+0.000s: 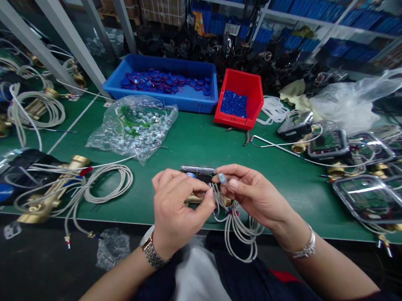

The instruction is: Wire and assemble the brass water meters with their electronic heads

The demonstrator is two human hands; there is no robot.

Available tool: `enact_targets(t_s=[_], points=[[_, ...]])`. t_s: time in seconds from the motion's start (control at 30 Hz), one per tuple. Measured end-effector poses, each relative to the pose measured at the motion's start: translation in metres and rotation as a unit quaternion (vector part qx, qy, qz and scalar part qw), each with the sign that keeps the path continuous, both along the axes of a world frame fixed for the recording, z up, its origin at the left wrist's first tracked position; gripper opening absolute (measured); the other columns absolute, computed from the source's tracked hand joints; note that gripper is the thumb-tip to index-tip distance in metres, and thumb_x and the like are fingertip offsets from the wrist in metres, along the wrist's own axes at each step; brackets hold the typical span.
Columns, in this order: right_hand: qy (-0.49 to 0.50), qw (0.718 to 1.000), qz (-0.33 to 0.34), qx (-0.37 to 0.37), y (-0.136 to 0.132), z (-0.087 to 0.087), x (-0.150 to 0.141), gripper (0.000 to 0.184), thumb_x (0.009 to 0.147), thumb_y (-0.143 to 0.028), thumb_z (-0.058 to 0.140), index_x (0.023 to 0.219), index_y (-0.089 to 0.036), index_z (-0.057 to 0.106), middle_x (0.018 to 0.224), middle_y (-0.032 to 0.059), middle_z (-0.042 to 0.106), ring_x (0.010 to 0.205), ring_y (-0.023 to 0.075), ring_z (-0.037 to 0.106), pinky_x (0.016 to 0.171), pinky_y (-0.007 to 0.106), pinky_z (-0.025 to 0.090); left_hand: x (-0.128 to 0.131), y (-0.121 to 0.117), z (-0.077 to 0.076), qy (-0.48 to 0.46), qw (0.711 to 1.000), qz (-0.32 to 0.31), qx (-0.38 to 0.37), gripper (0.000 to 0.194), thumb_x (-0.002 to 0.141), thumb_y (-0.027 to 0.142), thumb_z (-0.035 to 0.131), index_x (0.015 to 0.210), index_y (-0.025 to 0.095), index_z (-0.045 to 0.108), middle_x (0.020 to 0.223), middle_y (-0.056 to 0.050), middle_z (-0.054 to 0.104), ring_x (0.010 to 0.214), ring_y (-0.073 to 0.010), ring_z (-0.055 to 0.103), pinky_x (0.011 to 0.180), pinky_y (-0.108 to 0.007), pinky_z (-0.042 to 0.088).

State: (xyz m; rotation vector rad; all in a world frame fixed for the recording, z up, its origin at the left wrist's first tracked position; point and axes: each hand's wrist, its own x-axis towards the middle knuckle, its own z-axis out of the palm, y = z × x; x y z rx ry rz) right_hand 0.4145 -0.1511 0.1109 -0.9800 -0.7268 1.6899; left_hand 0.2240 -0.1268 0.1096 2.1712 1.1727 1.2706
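Observation:
My left hand [179, 204], closed in a pinch, holds the thin end of a grey cable at its fingertips. Between the thumb and fingers of my right hand [254, 192] is a small pale-blue connector [222, 178], close to the left fingertips. Coils of the grey cable [240, 239] hang over the table's front edge below my right hand. Behind the hands sits a meter with a dark housing and clear cover [198, 170]; my fingers hide much of it and of its brass body.
On the green table [193, 139] lies a plastic bag of pale-blue connectors [133, 125]. Behind are a blue bin [170, 100] of blue discs and a red bin [238, 121] of small blue parts. Brass meters with cables [52, 188] lie left; clear-covered meters [373, 198] crowd the right.

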Motion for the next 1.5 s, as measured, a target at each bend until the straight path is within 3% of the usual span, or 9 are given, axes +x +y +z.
enact_targets(t_s=[0.13, 0.57, 0.67, 0.87, 0.97, 1.17, 1.4, 1.5], points=[[-0.012, 1.0, -0.004, 0.014, -0.002, -0.001, -0.001, 0.028, 0.08, -0.021, 0.086, 0.107, -0.023, 0.079, 0.102, 0.0025, 0.078, 0.081, 0.0077, 0.07, 0.075, 0.015, 0.057, 0.0, -0.001, 0.0, -0.003, 1.0, 0.0, -0.004, 0.011, 0.083, 0.021, 0.073, 0.073, 0.024, 0.069, 0.069, 0.004, 0.07, 0.076, -0.0194, 0.059, 0.083, -0.042, 0.039], [-0.036, 0.999, -0.029, 0.013, -0.002, 0.001, -0.001, 0.026, 0.082, -0.031, 0.084, 0.107, -0.023, 0.079, 0.1, 0.0047, 0.077, 0.069, 0.0076, 0.062, 0.063, 0.017, 0.052, -0.003, 0.002, -0.005, -0.018, 1.0, 0.01, 0.007, 0.007, 0.086, 0.023, 0.077, 0.082, 0.025, 0.072, 0.079, 0.003, 0.073, 0.084, -0.0194, 0.061, 0.084, -0.041, 0.04], [-0.044, 0.999, -0.033, 0.002, -0.002, 0.002, -0.003, 0.027, 0.084, -0.036, 0.083, 0.107, -0.023, 0.08, 0.097, 0.0055, 0.076, 0.067, 0.0081, 0.056, 0.057, 0.017, 0.047, -0.003, 0.006, -0.01, -0.049, 0.999, 0.013, -0.006, 0.006, 0.087, 0.025, 0.078, 0.091, 0.026, 0.074, 0.084, 0.002, 0.074, 0.087, -0.0186, 0.062, 0.085, -0.04, 0.042], [-0.043, 0.999, -0.01, -0.014, -0.001, 0.004, -0.007, 0.028, 0.085, -0.042, 0.081, 0.105, -0.023, 0.08, 0.084, 0.0034, 0.071, 0.062, 0.0076, 0.05, 0.053, 0.018, 0.038, 0.0, 0.011, -0.015, -0.069, 0.996, -0.05, -0.035, 0.035, 0.09, 0.027, 0.075, 0.125, 0.032, 0.07, 0.088, 0.002, 0.073, 0.09, -0.0178, 0.062, 0.087, -0.04, 0.043], [-0.047, 0.999, -0.005, -0.018, -0.001, 0.005, -0.007, 0.029, 0.086, -0.044, 0.08, 0.106, -0.022, 0.08, 0.074, 0.0011, 0.066, 0.059, 0.0073, 0.047, 0.052, 0.018, 0.036, 0.001, 0.01, -0.016, -0.052, 0.997, -0.049, -0.026, 0.03, 0.091, 0.026, 0.074, 0.12, 0.034, 0.074, 0.088, 0.001, 0.074, 0.087, -0.0167, 0.061, 0.085, -0.039, 0.041], [-0.053, 0.998, -0.011, -0.023, -0.001, 0.009, -0.006, 0.03, 0.084, -0.044, 0.081, 0.105, -0.021, 0.08, 0.089, 0.0043, 0.072, 0.063, 0.0074, 0.05, 0.053, 0.019, 0.036, -0.002, 0.009, -0.016, -0.107, 0.994, 0.011, -0.025, 0.018, 0.09, 0.025, 0.076, 0.105, 0.033, 0.079, 0.082, 0.001, 0.072, 0.084, -0.0169, 0.06, 0.08, -0.037, 0.044], [-0.057, 0.998, 0.002, -0.014, -0.002, 0.006, -0.009, 0.027, 0.087, -0.045, 0.079, 0.09, -0.018, 0.076, 0.073, -0.0007, 0.063, 0.058, 0.0074, 0.044, 0.053, 0.021, 0.034, 0.003, 0.009, -0.012, -0.02, 1.0, -0.004, -0.016, 0.023, 0.089, 0.031, 0.076, 0.111, 0.038, 0.078, 0.079, 0.001, 0.072, 0.085, -0.0181, 0.059, 0.082, -0.038, 0.04], [-0.098, 0.995, 0.025, 0.012, -0.004, 0.007, -0.008, 0.03, 0.094, -0.048, 0.07, 0.103, -0.02, 0.071, 0.076, -0.0011, 0.063, 0.059, 0.0083, 0.046, 0.054, 0.022, 0.035, 0.004, 0.009, -0.011, -0.011, 1.0, 0.001, -0.017, 0.021, 0.09, 0.03, 0.074, 0.108, 0.039, 0.079, 0.078, 0.001, 0.069, 0.084, -0.0176, 0.058, 0.084, -0.038, 0.038]])
